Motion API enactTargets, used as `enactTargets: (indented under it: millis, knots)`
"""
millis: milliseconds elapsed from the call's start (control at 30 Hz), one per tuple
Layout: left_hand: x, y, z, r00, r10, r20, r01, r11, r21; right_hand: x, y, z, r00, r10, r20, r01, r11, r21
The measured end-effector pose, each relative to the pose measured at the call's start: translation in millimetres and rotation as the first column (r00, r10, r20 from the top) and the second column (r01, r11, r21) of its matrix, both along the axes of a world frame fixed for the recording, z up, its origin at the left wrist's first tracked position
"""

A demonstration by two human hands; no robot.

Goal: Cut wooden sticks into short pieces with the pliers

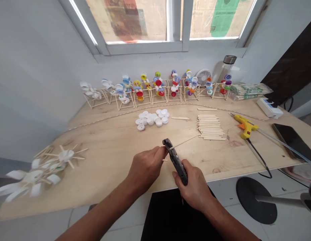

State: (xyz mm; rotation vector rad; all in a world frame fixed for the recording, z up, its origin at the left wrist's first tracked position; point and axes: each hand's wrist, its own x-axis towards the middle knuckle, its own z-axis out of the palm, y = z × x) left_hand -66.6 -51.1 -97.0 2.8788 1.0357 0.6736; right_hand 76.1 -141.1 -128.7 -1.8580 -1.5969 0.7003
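My right hand [193, 187] is shut on the handles of black pliers-like cutters [176, 161], whose jaws point up and away from me. My left hand [145, 167] pinches a thin wooden stick [184, 142] close to the jaws. The stick crosses the cutter's head and runs out to the right over the plywood tabletop [112, 160]. A short wooden offcut [165, 160] shows just below the jaws, beside my left fingers.
White bottle caps [151, 117] and a stack of wooden craft sticks [209, 127] lie ahead. A yellow glue gun [245, 126] and a phone [293, 140] are on the right. Bottle-cap pinwheels on stick frames [155, 88] line the back; white ones [42, 170] are at left.
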Motion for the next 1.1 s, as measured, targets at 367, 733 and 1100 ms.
enactTargets:
  millis: [367, 733, 1100]
  knots:
    - [-1.5, -1.0, 10.2, 0.998, -0.044, -0.042, 0.03, 0.96, -0.278, 5.7, -4.9, 3.8, 0.997, 0.048, -0.055, -0.046, 0.999, 0.023]
    - [-1.2, 10.6, 31.7, 0.969, -0.14, 0.204, 0.246, 0.636, -0.732, 7.3, -8.8, 8.3, 0.994, 0.076, -0.08, -0.077, 0.997, 0.0]
    - [-2.2, 19.9, 29.4, 0.973, -0.103, 0.208, 0.231, 0.397, -0.888, 7.1, -6.8, 6.2, 0.994, 0.07, -0.078, -0.071, 0.998, -0.002]
